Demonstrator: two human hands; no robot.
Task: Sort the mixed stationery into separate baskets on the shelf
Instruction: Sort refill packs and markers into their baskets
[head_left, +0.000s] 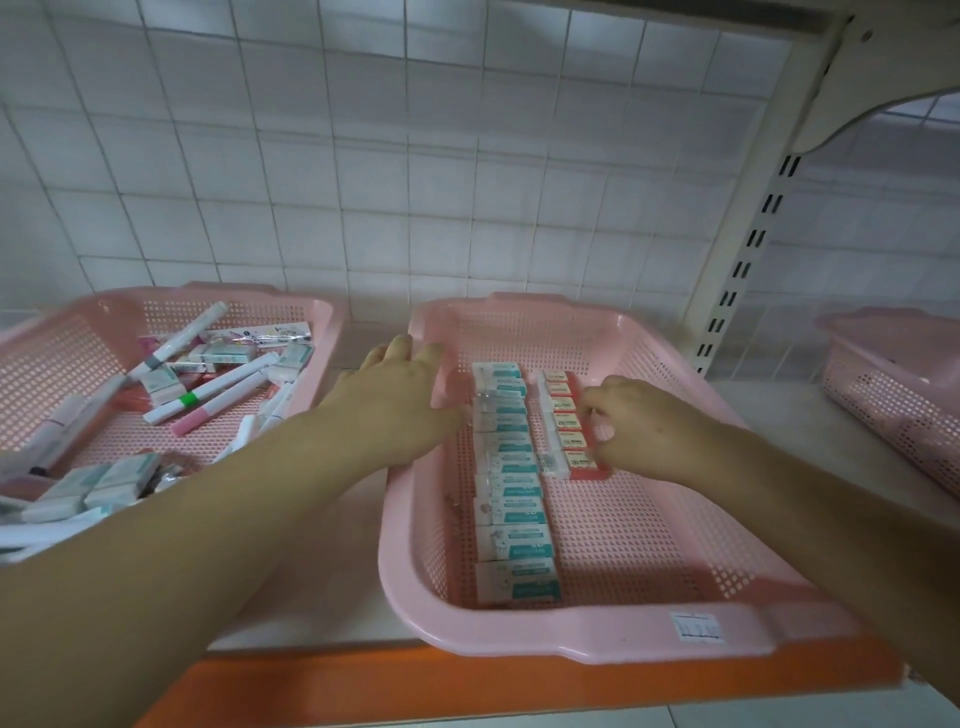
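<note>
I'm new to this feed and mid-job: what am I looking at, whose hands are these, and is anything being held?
No machine here: these are a person's bare hands, seen from one camera worn on the head, looking down at a shelf. The middle basket holds two neat eraser rows, the teal row and the red row. The left basket holds mixed markers and loose erasers. A third basket sits far right. The left hand rests open on the middle basket's left wall. The right hand curls its fingers onto the red row; whether it grips one is unclear.
</note>
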